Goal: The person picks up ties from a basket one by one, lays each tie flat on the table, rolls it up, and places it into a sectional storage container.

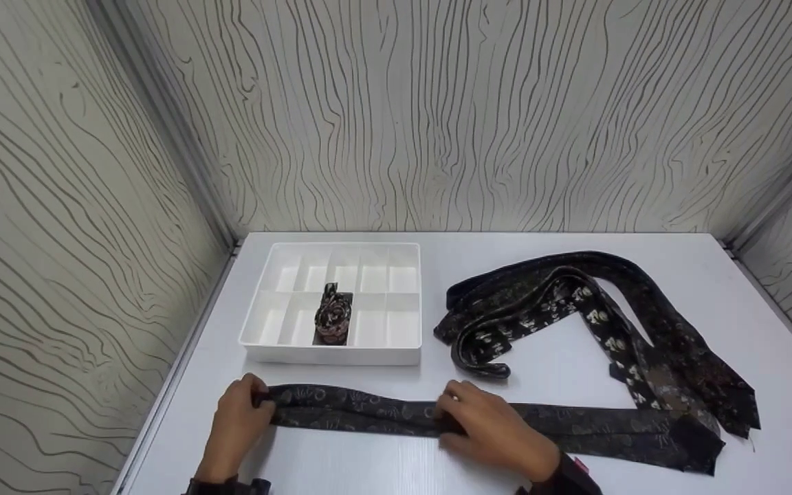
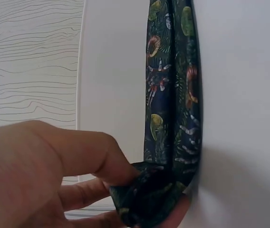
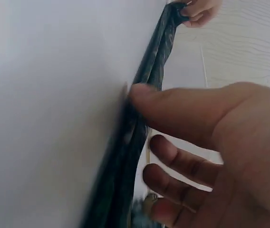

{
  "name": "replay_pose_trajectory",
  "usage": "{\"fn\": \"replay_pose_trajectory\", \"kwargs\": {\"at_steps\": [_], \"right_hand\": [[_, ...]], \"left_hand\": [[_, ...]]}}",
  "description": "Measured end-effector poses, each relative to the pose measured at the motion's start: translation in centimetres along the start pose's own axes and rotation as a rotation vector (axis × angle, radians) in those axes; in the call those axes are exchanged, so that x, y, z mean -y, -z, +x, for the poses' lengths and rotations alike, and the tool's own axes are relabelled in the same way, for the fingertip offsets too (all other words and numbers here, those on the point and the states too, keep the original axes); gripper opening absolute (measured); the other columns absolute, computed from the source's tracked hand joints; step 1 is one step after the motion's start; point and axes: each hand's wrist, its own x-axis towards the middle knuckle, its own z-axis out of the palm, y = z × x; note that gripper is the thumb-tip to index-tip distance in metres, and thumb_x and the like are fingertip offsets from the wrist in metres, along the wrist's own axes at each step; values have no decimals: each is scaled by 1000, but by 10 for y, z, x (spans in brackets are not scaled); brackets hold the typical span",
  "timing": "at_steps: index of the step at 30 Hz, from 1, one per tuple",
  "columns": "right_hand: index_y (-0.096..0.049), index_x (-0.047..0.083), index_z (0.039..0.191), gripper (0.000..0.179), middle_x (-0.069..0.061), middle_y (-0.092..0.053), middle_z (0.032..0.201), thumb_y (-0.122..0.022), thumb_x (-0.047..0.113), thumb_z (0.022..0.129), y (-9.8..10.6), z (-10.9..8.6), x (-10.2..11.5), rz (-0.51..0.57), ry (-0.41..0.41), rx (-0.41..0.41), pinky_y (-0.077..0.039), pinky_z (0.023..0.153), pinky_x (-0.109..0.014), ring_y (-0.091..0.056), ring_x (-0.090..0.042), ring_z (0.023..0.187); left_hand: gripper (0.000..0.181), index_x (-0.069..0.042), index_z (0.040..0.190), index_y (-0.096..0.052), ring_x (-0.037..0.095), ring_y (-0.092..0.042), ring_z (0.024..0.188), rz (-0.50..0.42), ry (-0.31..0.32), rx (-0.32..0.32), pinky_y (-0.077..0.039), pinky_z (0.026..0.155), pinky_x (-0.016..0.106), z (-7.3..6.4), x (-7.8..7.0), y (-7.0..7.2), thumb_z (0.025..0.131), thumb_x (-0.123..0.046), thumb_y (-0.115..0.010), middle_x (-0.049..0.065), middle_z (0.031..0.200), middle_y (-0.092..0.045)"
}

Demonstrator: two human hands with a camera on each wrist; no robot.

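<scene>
A long dark necktie (image 1: pixel 355 410) with a small sea-creature-like print lies stretched sideways along the front of the table, back seam up. My left hand (image 1: pixel 239 419) pinches its narrow left end; in the left wrist view that end is curled into a small loop (image 2: pixel 149 199) between thumb and fingers. Partway along the same tie, my right hand (image 1: pixel 489 430) holds it between thumb and forefinger. From the right wrist, the thumb (image 3: pixel 147 97) lies on the fabric while other fingers curl loosely beside it. The wide end (image 1: pixel 695 443) rests at the right.
Behind the tie stands a white divided tray (image 1: pixel 331 355); one front compartment contains a rolled floral necktie (image 1: pixel 333 320). More dark patterned neckties (image 1: pixel 575 295) lie in a loose heap at the right, overlapping near the wide end. Wood-grain panels (image 1: pixel 437 124) enclose the table's back and sides.
</scene>
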Motion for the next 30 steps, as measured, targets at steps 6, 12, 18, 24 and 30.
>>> {"fn": "replay_pose_trajectory", "kwargs": {"at_steps": [6, 12, 18, 24, 30], "right_hand": [[-78, 23, 119, 30, 7, -62, 103, -84, 23, 90, -16, 24, 15, -44, 150, -66, -47, 70, -18, -53, -5, 87], [-75, 24, 100, 13, 9, -59, 95, -82, 21, 90, -19, 38, 26, -46, 130, -49, -40, 65, -15, -49, -3, 79], [-75, 28, 126, 31, 10, -58, 99, -78, 32, 95, -29, 64, 42, -8, 158, 35, -40, 66, -15, -48, -1, 81], [-76, 27, 107, 16, 11, -58, 92, -81, 31, 92, -32, 94, 56, -24, 158, 92, -38, 64, -14, -47, -1, 74], [-68, 37, 140, 48, 8, -62, 98, -79, 36, 94, -47, 119, 70, -58, 223, 111, -39, 61, -15, -49, -2, 75]], "left_hand": [[20, 0, 109, -66, 26, -67, 88, -39, 15, 15, -56, 66, 35, -1, 3, 5, 89, 0, -68, 19, 104, -71], [18, 1, 106, -69, 26, -69, 85, -45, 8, -1, -57, 63, 35, -2, 4, 7, 88, 2, -70, 21, 104, -73], [21, 4, 108, -70, 29, -68, 88, -23, -5, -17, -57, 65, 37, -3, 6, 5, 87, 1, -72, 21, 99, -70], [28, 9, 112, -67, 34, -70, 89, 5, 7, -52, -58, 66, 40, 0, -1, -4, 85, 8, -72, 26, 101, -68], [19, 8, 98, -64, 34, -69, 87, 76, -63, -188, -58, 69, 45, -2, -13, -19, 82, 14, -72, 24, 94, -67]]}}
